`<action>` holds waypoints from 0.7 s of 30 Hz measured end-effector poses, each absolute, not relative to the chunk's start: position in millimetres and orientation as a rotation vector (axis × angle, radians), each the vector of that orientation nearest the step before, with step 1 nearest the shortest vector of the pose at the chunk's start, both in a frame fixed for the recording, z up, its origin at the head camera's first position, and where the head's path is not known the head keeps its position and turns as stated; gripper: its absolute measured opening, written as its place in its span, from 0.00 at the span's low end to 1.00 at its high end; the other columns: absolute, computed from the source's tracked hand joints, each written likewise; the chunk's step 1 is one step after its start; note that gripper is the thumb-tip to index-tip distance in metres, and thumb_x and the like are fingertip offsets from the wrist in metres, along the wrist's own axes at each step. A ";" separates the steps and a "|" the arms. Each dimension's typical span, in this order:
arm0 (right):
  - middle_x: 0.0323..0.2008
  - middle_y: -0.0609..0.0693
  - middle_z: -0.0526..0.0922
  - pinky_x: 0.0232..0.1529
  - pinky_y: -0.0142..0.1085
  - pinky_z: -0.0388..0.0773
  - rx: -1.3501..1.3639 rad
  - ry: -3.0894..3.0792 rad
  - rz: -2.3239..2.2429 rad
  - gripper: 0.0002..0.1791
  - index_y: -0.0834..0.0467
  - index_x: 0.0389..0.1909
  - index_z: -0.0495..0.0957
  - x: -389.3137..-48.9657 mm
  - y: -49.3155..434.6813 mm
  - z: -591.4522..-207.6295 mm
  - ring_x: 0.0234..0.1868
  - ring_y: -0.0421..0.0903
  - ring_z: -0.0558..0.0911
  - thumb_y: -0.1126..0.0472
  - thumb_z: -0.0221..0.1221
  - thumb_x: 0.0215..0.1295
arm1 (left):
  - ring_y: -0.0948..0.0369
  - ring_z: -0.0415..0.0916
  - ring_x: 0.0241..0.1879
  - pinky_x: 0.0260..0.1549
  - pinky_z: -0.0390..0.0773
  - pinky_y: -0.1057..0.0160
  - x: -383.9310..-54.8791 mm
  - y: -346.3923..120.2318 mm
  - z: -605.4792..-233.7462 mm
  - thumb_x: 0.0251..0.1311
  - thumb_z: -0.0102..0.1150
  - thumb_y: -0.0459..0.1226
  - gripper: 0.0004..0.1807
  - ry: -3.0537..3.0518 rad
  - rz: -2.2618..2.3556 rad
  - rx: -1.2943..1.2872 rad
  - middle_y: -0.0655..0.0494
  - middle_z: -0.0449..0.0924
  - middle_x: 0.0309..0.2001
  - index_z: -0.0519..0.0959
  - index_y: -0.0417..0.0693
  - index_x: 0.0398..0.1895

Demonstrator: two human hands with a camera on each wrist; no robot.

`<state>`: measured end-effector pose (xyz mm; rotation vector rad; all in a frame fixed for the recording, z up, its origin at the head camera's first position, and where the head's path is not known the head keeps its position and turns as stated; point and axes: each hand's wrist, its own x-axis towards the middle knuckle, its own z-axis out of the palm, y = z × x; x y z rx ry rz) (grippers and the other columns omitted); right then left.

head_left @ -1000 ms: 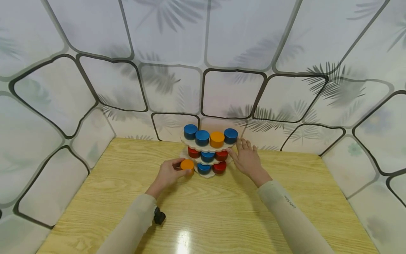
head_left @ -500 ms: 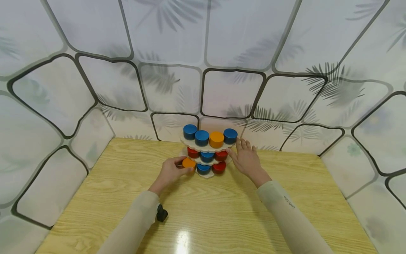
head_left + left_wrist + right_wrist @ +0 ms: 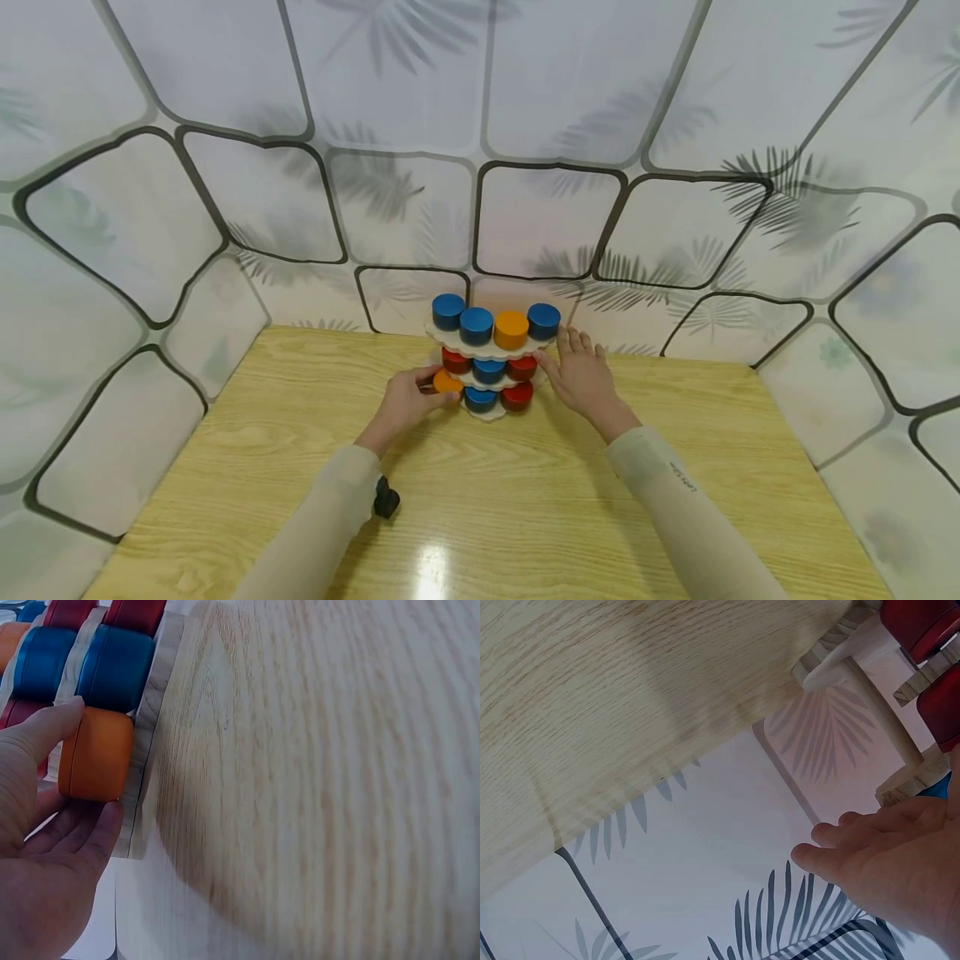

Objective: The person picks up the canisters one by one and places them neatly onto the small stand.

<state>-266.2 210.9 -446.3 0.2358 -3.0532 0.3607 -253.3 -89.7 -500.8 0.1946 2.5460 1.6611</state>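
My left hand (image 3: 405, 404) pinches a small round orange tin (image 3: 101, 754) between thumb and fingers. The tin is at the left end of the lowest tier of a pale wooden three-tier stand (image 3: 491, 353); in the left wrist view it sits against a blue tin (image 3: 116, 667). A red tin (image 3: 517, 397) stands farther right on that tier. With fingers extended, my right hand (image 3: 583, 379) is at the stand's right side, its thumb close to the middle tier; whether it touches is unclear.
Blue tins (image 3: 476, 326) and an orange one (image 3: 512, 330) fill the top tier, red and blue ones the middle. The stand is near the patterned back wall (image 3: 551, 221) on a wood-grain table (image 3: 480, 492). A black device (image 3: 386, 500) is at my left wrist.
My left hand has moved slightly right and away from me, bringing the orange tin in closer beside the blue one on the lowest tier. The right hand has stayed in place.
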 end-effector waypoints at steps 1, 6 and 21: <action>0.81 0.69 0.58 0.78 0.68 0.55 0.236 -3.053 0.364 0.46 0.68 0.82 0.53 -266.0 210.8 -446.1 0.81 0.70 0.59 0.34 0.39 0.84 | 0.47 0.85 0.57 0.54 0.87 0.55 -253.5 -89.4 -500.7 0.62 0.77 0.37 0.34 2.551 1.656 0.200 0.39 0.83 0.64 0.78 0.38 0.70; 0.81 0.70 0.58 0.78 0.69 0.55 0.238 -3.052 0.368 0.45 0.68 0.82 0.53 -266.0 210.7 -446.2 0.81 0.70 0.58 0.35 0.39 0.84 | 0.47 0.85 0.57 0.54 0.87 0.56 -254.7 -88.7 -499.8 0.62 0.77 0.38 0.34 2.561 1.638 0.215 0.40 0.82 0.65 0.77 0.39 0.71; 0.81 0.70 0.55 0.79 0.69 0.51 0.230 -3.072 0.446 0.45 0.67 0.84 0.50 -266.9 210.1 -446.7 0.82 0.71 0.55 0.35 0.39 0.84 | 0.46 0.84 0.60 0.57 0.86 0.54 -254.8 -94.5 -502.1 0.61 0.77 0.40 0.38 2.541 1.654 0.235 0.42 0.80 0.69 0.75 0.42 0.74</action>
